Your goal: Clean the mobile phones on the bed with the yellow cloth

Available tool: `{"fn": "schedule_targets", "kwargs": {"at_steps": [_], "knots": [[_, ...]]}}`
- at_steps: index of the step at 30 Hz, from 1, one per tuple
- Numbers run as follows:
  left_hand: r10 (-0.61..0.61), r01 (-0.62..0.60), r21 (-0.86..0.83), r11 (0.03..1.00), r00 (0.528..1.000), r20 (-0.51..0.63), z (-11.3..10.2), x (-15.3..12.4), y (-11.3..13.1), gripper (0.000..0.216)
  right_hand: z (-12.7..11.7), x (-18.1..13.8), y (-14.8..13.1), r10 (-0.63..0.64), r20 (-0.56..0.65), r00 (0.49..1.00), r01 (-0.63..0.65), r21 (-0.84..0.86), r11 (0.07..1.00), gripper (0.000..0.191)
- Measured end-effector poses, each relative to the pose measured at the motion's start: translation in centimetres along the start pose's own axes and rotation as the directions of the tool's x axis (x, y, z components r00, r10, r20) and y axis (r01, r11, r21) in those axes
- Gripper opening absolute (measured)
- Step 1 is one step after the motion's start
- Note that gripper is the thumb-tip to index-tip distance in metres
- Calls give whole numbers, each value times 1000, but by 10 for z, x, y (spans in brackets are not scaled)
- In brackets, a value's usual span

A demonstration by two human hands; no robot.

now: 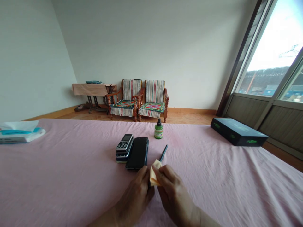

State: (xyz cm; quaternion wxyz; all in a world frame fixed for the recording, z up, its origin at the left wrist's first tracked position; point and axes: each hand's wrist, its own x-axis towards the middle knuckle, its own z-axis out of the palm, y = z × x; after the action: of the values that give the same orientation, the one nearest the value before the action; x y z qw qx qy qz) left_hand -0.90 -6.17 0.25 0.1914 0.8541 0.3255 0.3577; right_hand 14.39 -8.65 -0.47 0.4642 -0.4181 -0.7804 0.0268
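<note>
Both my hands meet low in the middle of the pink-covered table (pixel 71 176). My right hand (pixel 171 189) pinches a small yellow cloth (pixel 155 175) against a thin dark device (pixel 163 153) seen edge-on, which sticks out beyond the cloth. My left hand (pixel 136 195) is closed on the near end of that device. Just beyond lie a black smartphone (pixel 138 153) and a stack of keypad phones (pixel 124 146). A small green bottle with a black cap (pixel 158 129) stands upright behind them.
A dark flat box (pixel 238 131) with green marks lies at the far right of the table. A tissue pack (pixel 19 132) sits at the left edge. Two striped wooden chairs (pixel 139 99) and a small side table (pixel 93 90) stand by the back wall. A large window fills the right.
</note>
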Motion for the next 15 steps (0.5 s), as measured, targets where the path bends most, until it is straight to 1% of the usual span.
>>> {"fn": "schedule_targets", "kwargs": {"at_steps": [2, 4, 5, 6, 7, 11, 13, 15], "knots": [[-3, 4, -50, 999, 1000, 9, -2, 1, 2, 12, 2, -8, -13, -94, -6, 996, 94, 4, 996, 52], [-23, 24, -76, 997, 1000, 14, -2, 1, 2, 9, 4, -11, -16, -133, -20, 991, 133, -6, 991, 52], [-23, 24, -78, 997, 1000, 15, -1, 1, 1, 9, 4, -11, -14, -126, -28, 992, 126, -11, 992, 51], [-21, 22, -73, 997, 1000, 18, 0, 1, 0, 11, 3, -10, -11, -102, -36, 994, 101, -16, 995, 50], [-22, 23, -62, 998, 1000, 22, 1, 0, -2, 19, 2, -9, -5, -67, -46, 997, 66, -20, 998, 49], [-40, 40, 13, 999, 998, 58, 6, -1, -8, 61, -3, -7, 20, 111, -72, 991, -114, -30, 993, 45], [-19, 16, 61, 998, 998, 63, 6, -1, -10, 71, -6, -6, 29, 178, -73, 981, -180, -17, 984, 45], [13, -18, 120, 993, 999, 43, 4, 0, -10, 69, -8, -5, 33, 229, -83, 970, -228, 15, 973, 43]]}}
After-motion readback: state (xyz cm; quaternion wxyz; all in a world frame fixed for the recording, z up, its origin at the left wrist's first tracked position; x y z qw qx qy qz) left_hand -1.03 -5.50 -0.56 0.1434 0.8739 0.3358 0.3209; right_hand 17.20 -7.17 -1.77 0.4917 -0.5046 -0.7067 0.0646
